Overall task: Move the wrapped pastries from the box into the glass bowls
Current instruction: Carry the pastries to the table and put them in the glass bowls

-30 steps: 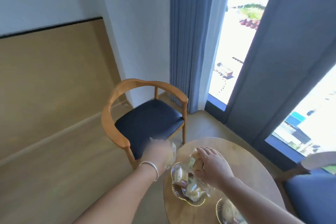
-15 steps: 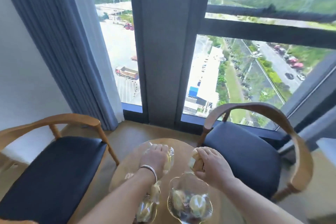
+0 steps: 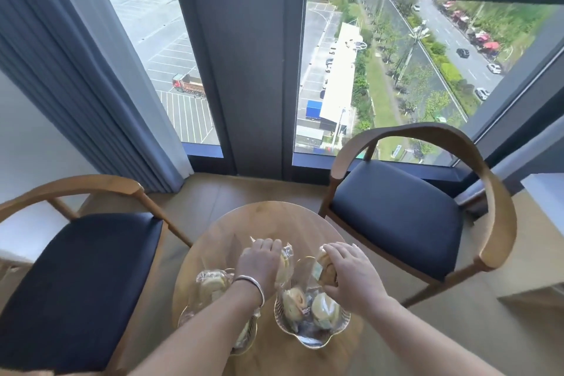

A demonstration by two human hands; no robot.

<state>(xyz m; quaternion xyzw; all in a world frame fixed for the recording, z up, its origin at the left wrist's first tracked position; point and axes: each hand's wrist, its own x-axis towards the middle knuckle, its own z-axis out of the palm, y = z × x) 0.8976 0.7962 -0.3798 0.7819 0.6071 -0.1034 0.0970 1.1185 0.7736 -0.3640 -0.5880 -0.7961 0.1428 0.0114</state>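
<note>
Nearest the camera, two bare forearms reach forward over a small round wooden table [image 3: 244, 223]. Two glass bowls sit on its near half: the left bowl [image 3: 195, 314] lies partly under the left forearm and holds wrapped pastries [image 3: 210, 284], and the right bowl [image 3: 311, 339] holds several more wrapped pastries [image 3: 294, 301], pale rounds in clear film. Above the bowls, the left hand [image 3: 259, 262], with a silver bracelet [image 3: 254, 284] on its wrist, has its fingers curled down around a wrapped pastry [image 3: 285, 264] whose crinkled film sticks out on the right side of the hand. The right hand [image 3: 351, 278] is curled in the same way around another wrapped pastry [image 3: 325, 265], held just over the far rim of the right bowl. The box cannot be seen. Beyond the table a wooden chair with a dark seat [image 3: 76, 268] stands at the left and a second one [image 3: 396, 220] at the right. Farther still are a blue curtain [image 3: 76, 70] and tall windows [image 3: 381, 70] looking down on a car park and road.
</note>
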